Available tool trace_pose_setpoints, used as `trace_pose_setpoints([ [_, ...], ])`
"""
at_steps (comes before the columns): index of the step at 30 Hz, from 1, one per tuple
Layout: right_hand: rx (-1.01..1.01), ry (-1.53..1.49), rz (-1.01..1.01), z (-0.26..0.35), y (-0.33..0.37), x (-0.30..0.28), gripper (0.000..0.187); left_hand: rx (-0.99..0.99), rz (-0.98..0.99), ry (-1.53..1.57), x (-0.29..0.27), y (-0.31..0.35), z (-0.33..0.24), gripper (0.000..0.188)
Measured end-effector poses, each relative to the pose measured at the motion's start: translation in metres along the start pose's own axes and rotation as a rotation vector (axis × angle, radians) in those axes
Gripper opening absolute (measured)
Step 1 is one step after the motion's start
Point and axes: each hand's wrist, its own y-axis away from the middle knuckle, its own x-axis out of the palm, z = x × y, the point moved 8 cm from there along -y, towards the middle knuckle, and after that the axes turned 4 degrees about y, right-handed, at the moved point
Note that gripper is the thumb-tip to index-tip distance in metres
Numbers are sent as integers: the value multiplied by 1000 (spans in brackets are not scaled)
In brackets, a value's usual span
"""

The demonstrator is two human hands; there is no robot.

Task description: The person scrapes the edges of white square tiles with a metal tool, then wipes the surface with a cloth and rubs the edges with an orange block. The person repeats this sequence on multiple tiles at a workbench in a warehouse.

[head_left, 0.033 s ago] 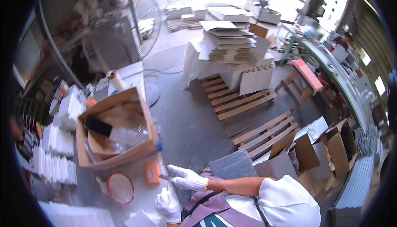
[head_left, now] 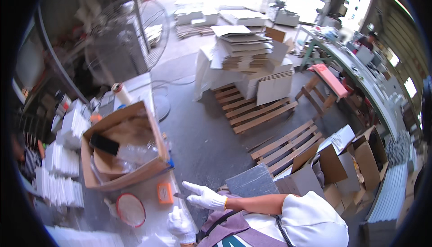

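Note:
My right hand point(head_left: 204, 196), in a white knit glove, is over the table's near edge with its index finger stretched out. Between its thumb and lower fingers it holds a small, thin grey blade-like piece point(head_left: 180, 196), whose exact kind is too small to tell. Just below it, my left hand point(head_left: 181, 226), gloved too, is closed with the fingers curled up; what it may hold is hidden. An orange box point(head_left: 165, 193) lies on the table point(head_left: 155, 215) beside the grey piece. Left of that stands a round red-rimmed container point(head_left: 131, 209) with pale contents.
A large open carton point(head_left: 155, 163) with clear plastic and a black object sits on the table. White stacks point(head_left: 58, 186) line the left side. A fan point(head_left: 128, 40) stands beyond. Pallets point(head_left: 288, 148), a red-topped stool point(head_left: 330, 80) and open cartons point(head_left: 333, 170) are to the right.
The whole view has shifted slightly, with the background moving a little left. Both hands keep nearly the same pose.

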Motion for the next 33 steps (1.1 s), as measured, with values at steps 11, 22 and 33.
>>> trace_pose_setpoints([
  [11,-81,194,-158,-32,41,-47,67,416,-95,25,-26,-7,-89,13],
  [22,-30,182,-499,-50,115,-108,72,360,221,290,28,-20,-109,18],
  [33,-142,114,-581,-44,111,-102,69,438,449,383,76,1,-140,19],
])
